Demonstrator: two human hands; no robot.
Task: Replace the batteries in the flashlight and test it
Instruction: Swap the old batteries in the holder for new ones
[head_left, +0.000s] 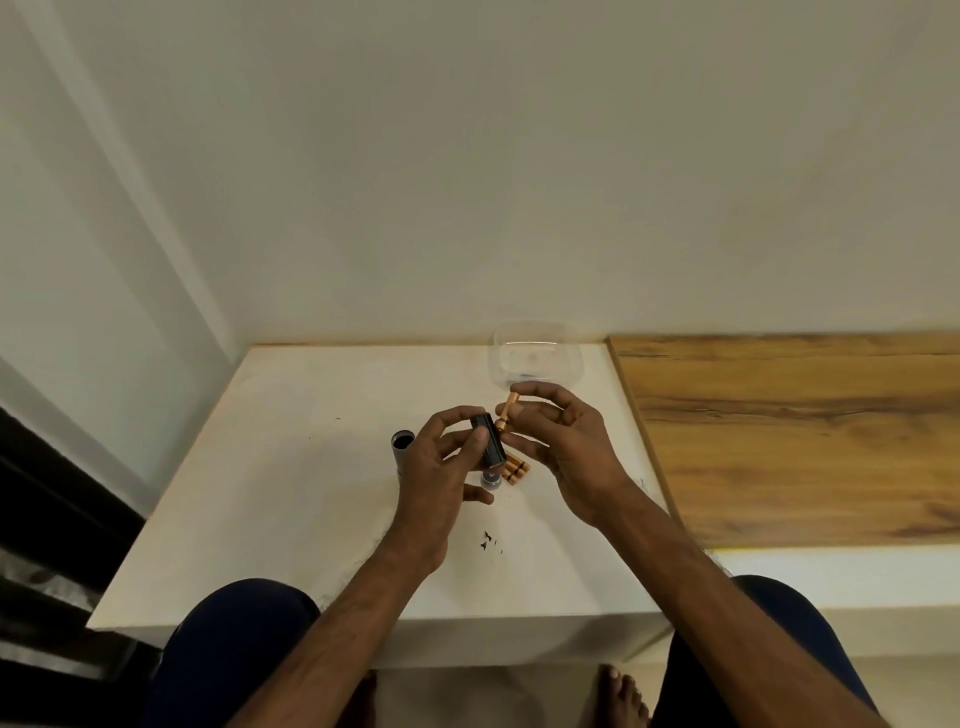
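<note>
My left hand (434, 467) grips a black cylindrical battery holder (489, 439) above the white table (291, 493). My right hand (566, 441) pinches a copper-coloured battery (506, 412) between thumb and fingers, its lower end close to the holder's top. Several more copper batteries (515, 469) lie side by side on the table just below the holder. The grey flashlight body (401, 447) lies open-ended to the left, partly hidden behind my left hand. A small round cap (490, 480) sits on the table under the holder.
A clear plastic container (537, 358) stands at the table's back edge, right behind my right hand. A wooden surface (789, 436) adjoins the table on the right. Walls close off the back and left. My knees press against the front edge.
</note>
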